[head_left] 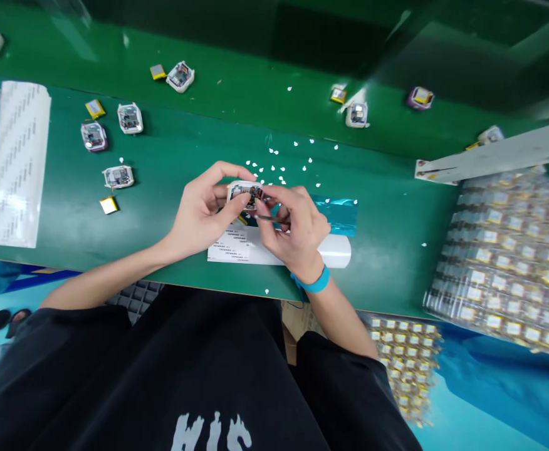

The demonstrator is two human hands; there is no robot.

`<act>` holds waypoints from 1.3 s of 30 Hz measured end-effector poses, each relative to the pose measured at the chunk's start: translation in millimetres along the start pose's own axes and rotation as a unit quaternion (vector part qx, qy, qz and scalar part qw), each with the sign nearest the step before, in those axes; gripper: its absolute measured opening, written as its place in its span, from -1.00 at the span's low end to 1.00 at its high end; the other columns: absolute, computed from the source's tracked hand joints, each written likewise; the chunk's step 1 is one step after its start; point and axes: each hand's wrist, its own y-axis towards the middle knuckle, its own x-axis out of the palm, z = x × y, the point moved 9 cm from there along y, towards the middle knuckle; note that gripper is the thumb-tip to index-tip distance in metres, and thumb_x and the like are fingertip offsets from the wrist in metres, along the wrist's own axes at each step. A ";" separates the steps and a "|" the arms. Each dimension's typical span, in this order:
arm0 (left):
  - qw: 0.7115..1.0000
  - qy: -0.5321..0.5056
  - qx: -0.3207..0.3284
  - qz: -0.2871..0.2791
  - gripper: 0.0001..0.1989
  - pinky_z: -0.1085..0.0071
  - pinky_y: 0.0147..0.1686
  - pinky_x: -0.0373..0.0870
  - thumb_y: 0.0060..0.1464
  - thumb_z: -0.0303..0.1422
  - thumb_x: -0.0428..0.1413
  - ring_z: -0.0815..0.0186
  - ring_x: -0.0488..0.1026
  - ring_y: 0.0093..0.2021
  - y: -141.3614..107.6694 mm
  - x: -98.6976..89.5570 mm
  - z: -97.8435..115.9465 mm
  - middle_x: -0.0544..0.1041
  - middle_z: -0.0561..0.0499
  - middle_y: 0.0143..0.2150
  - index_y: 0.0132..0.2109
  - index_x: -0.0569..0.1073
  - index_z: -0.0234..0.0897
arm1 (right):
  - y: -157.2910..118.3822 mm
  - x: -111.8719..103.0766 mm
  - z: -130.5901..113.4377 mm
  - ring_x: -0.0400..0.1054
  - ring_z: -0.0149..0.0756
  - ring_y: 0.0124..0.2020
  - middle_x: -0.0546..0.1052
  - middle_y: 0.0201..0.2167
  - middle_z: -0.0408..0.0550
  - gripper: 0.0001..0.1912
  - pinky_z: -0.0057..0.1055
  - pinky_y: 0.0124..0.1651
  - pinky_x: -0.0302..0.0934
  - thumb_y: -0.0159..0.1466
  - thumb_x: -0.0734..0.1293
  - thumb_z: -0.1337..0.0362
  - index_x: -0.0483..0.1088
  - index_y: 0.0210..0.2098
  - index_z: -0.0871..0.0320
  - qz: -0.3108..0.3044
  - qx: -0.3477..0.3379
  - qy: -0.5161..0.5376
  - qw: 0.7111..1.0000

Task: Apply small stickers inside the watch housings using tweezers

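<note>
While I watch through the head camera, these are the readings, biggest thing first:

Bench: green work table fills the view, its near edge against the dark shirt.
Trays: clear stacked trays of small gold parts sit at the table's right end, well apart from the hands.
Backing sheet: white perforated sheet lies at the far left.
Label strip: white printed strip lies under both hands, with a blue film just beyond it.
Left hand: left hand has thumb and fingers curled, pinching the small white device by its left side.
Right hand: right hand, blue band at the wrist, is closed on slim tweezers, fingertips touching the device's right side.
Device: I see it held between both hands, just above the strip, open face up.
Loose units: similar white units rest to the left with a flat gold cell near them.
Scraps: tiny white bits are scattered just behind the hands.
</note>
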 end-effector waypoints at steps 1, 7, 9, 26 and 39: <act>1.000 0.011 0.010 0.002 -0.70 0.37 -0.28 0.62 0.13 -0.15 0.36 0.28 0.65 -0.34 -1.3 -0.2 0.7 0.66 0.04 -0.29 -0.10 0.52 -0.18 | 0.1 0.8 -1.8 0.53 -0.42 -0.41 0.65 -0.30 -0.18 -0.77 -0.48 -0.46 0.32 0.41 0.35 0.36 0.39 0.05 0.06 -0.001 -0.007 -0.004 1.000; 0.996 0.064 0.064 0.010 -0.78 0.43 -0.24 0.59 0.19 -0.34 0.24 0.33 0.64 -0.31 -6.6 -1.4 4.6 0.71 0.00 -0.21 -0.02 0.60 -0.23 | -0.1 2.9 -7.3 0.50 -0.45 -0.47 0.66 -0.33 -0.20 -0.76 -0.48 -0.49 0.29 0.40 0.36 0.41 0.41 0.03 0.08 0.007 -0.025 -0.024 0.999; 0.993 0.092 0.068 0.012 -0.76 0.44 -0.22 0.61 0.18 -0.36 0.23 0.34 0.64 -0.32 -7.9 -1.8 3.3 0.72 0.02 -0.20 0.00 0.61 -0.23 | -0.1 3.3 -7.3 0.46 -0.47 -0.51 0.63 -0.36 -0.22 -0.79 -0.49 -0.49 0.28 0.40 0.35 0.41 0.41 0.00 0.07 -0.001 -0.028 -0.029 0.999; 0.965 0.196 0.165 0.055 -0.77 0.42 -0.34 0.64 0.15 -0.45 0.20 0.38 0.60 -0.45 -19.9 -4.6 23.5 0.73 0.12 -0.25 -0.10 0.67 -0.08 | -7.1 4.3 -7.1 0.54 -0.42 -0.37 0.67 -0.29 -0.16 -0.77 -0.48 -0.46 0.30 0.37 0.34 0.43 0.52 -0.04 0.06 -0.052 -0.054 -0.004 0.997; 0.999 0.039 -0.001 -0.029 -0.91 0.41 -0.52 0.61 0.11 -0.31 0.32 0.28 0.65 -0.50 -3.7 0.4 -1.9 0.68 0.02 -0.34 -0.24 0.63 -0.20 | 0.3 -2.9 6.2 0.60 -0.41 -0.29 0.69 -0.25 -0.16 -0.84 -0.49 -0.37 0.43 0.44 0.32 0.41 0.52 -0.10 0.06 -0.004 -0.006 -0.001 1.000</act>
